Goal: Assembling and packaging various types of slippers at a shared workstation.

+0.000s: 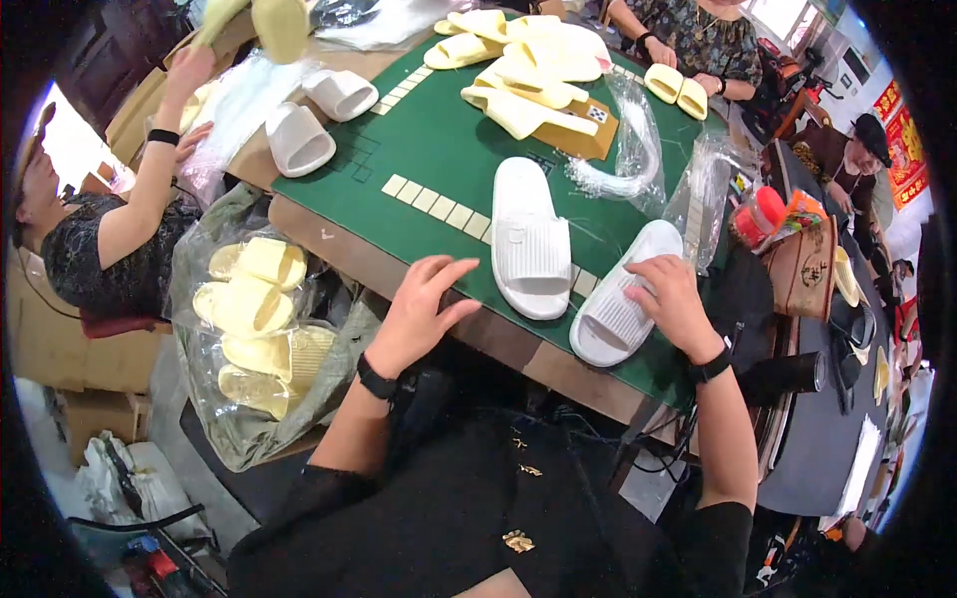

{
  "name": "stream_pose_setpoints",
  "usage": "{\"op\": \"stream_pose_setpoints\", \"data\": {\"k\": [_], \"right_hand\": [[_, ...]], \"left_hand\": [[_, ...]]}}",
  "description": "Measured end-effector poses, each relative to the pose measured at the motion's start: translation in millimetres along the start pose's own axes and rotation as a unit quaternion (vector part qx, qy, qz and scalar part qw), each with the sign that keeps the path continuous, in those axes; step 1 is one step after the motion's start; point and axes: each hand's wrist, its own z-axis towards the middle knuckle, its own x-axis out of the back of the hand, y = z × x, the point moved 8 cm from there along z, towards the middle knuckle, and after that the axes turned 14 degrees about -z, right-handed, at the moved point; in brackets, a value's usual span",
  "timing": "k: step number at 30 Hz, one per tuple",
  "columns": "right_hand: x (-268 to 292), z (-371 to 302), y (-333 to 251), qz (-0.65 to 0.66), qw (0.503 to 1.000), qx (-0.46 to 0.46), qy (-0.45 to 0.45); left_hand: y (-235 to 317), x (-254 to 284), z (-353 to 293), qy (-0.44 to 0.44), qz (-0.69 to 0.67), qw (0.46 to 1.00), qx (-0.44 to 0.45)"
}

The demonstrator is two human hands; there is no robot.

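Two white slide slippers lie before me on the green mat (419, 239). The left slipper (528, 244) points away, with a thin clear strand by its ribbed strap. My left hand (424, 309) hovers left of it at the table edge, fingers apart, holding nothing. My right hand (673, 299) lies over the right slipper (608, 324), its fingers bent onto the strap and the outer edge. That slipper's far side is partly hidden by the hand. Bundles of clear plastic fasteners (638, 179) lie beyond the pair.
Pale yellow slippers (518, 75) are piled at the far side. Another white pair (299, 140) sits far left. A bag of yellow slippers (264, 329) stands left of me. Co-workers sit left and opposite; the left one lifts yellow slippers (279, 30). A red-lidded jar (760, 214) is at right.
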Motion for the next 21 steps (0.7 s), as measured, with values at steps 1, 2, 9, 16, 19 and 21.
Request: {"op": "stream_pose_setpoints", "data": {"k": [1,2,9,16,19,21], "right_hand": [[-1,-7,8,0.016,0.999,-0.036,0.032],[2,-14,15,0.031,0.995,-0.072,0.064],[25,-32,5,0.108,0.979,-0.134,0.111],[24,-35,-44,0.123,0.986,-0.049,0.098],[14,-33,-66,0.073,0.994,0.012,0.075],[8,-32,-72,0.034,0.997,0.039,0.061]], "left_hand": [[1,-5,8,0.002,-0.003,1.0,-0.014],[-1,-11,17,-0.001,-0.006,1.0,-0.017],[-19,-55,94,0.018,0.001,0.998,-0.054],[-7,-91,95,-0.136,-0.066,0.984,-0.097],[17,-77,86,-0.044,-0.004,0.987,-0.157],[32,-71,77,-0.031,-0.01,0.982,-0.184]]}}
